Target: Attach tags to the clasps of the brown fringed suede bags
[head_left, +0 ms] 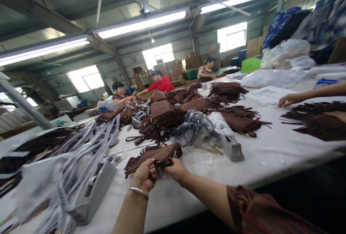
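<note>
A brown fringed bag with a gold zipper along its edge lies at the near side of the white table, held by both hands. My left hand, below a silver bangle, has its fingers closed on the bag's near edge. At the bag's right end my right hand is closed on the edge, close to dark metal fittings. Both sets of fingertips are partly hidden. Just behind the bag sits a heap of similar brown fringed bags with wrist loops and gold clasps.
Grey-white wrapped straps and a grey box-like holder are on the left. A patterned plastic bag and a grey tape dispenser stand behind my hands. At right, a co-worker's hands are by another fringed bag. More people work across the table.
</note>
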Demonstrator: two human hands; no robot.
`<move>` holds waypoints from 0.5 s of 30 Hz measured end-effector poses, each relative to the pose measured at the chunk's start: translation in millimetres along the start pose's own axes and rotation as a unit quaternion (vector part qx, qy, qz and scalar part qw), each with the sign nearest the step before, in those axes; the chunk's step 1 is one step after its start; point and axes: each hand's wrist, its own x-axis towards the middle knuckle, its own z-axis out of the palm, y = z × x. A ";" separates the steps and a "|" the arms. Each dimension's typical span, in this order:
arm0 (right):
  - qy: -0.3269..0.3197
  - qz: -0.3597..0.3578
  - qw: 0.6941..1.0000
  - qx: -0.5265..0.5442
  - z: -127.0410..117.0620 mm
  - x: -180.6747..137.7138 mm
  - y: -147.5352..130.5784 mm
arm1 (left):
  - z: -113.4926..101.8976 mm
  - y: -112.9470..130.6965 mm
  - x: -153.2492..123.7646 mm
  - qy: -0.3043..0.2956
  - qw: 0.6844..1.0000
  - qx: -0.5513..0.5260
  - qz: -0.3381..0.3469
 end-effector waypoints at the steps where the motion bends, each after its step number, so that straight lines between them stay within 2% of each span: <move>1: -0.004 0.023 1.000 0.015 -0.4 -1.8 -1.7 | -2.7 -2.3 1.3 0.005 1.000 0.005 0.004; 6: -0.061 0.183 0.978 0.073 -19.2 -27.6 -10.8 | -25.4 -26.3 11.2 0.052 0.998 0.039 0.023; 9: -0.101 0.236 0.963 0.088 -25.8 -45.4 -10.0 | -40.7 -52.6 11.8 0.088 0.993 0.073 0.025; 11: -0.085 0.267 0.956 0.084 -24.9 -57.7 -3.1 | -50.3 -75.0 7.1 0.103 0.987 0.119 0.027; 13: -0.029 0.288 0.955 0.064 -22.4 -70.5 7.7 | -58.7 -99.2 -1.5 0.105 0.976 0.185 0.034; 15: 0.020 0.295 0.955 0.019 -21.7 -82.9 19.9 | -65.1 -122.0 -12.6 0.076 0.976 0.202 0.018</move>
